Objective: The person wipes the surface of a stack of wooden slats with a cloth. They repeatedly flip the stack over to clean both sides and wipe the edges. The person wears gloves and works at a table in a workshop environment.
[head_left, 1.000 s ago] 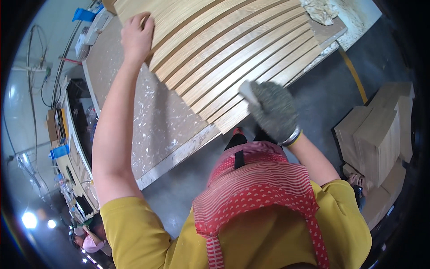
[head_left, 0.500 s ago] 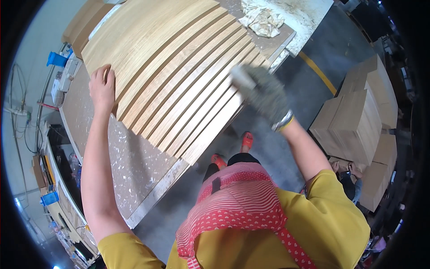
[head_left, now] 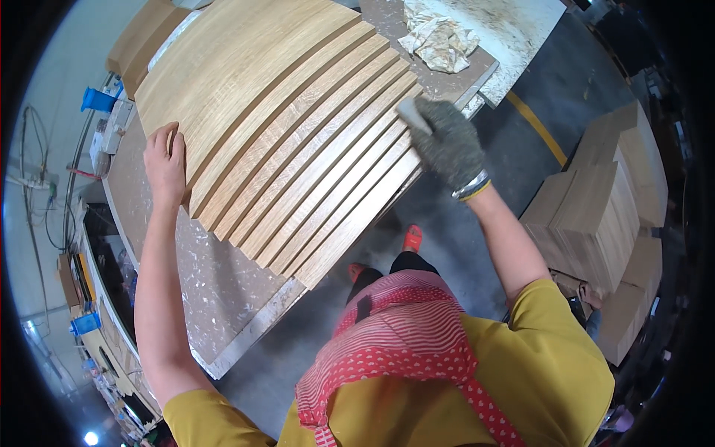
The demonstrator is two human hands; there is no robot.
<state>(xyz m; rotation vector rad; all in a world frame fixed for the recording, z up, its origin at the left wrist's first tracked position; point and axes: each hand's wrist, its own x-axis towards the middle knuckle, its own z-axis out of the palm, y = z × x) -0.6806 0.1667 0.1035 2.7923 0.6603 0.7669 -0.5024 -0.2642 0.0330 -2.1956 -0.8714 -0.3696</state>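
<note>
Several light wooden boards (head_left: pixel 246 82) lie overlapped on the worktable like steps, their long edges exposed. My bare left hand (head_left: pixel 165 160) rests at their left edge, its fingers laid against the uppermost board and a gap showing between them. At the opposite end of the boards is my right hand (head_left: pixel 453 143), in a dark grey-green glove. Closed fingers hold a small pale block (head_left: pixel 413 117) by the board ends. The block's exact kind is unclear, and the glove hides part of it.
The worktable (head_left: pixel 216 298) has a speckled, worn top. A crumpled stained cloth (head_left: pixel 441 45) lies at its far right. Stacked cardboard (head_left: pixel 588 208) stands on the floor to the right, with another person's hand (head_left: pixel 590 296) beside it. A blue bin (head_left: pixel 95 99) hangs at the left.
My right hand has shifted slightly right with the pale block, toward the board ends, and is no longer blurred. My left hand stays at the boards' left edge, its fingers less bent.
</note>
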